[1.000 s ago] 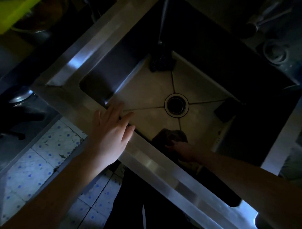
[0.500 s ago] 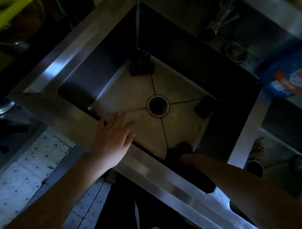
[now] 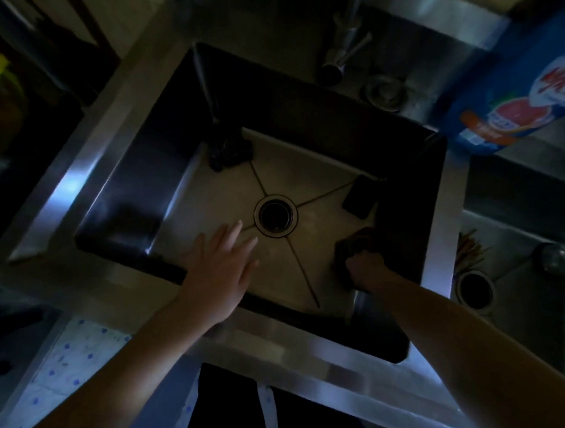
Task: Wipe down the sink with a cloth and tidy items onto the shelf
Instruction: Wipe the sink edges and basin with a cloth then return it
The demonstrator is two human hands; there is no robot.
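cloth (image 3: pixel 356 243) under right hand (image 3: pixel 364 268)

A single head-worn view looks steeply down from close above into the square stainless-steel sink (image 3: pixel 81 176), which lies diagonally and fills most of the frame. Its round dark drain (image 3: pixel 275 215) sits near the centre. Pale blue-dotted floor tiles (image 3: pixel 78 352) show at lower left.

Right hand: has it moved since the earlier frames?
Yes. The right hand, gripping the cloth, has shifted right, away from the drain and toward the right wall of the sink.
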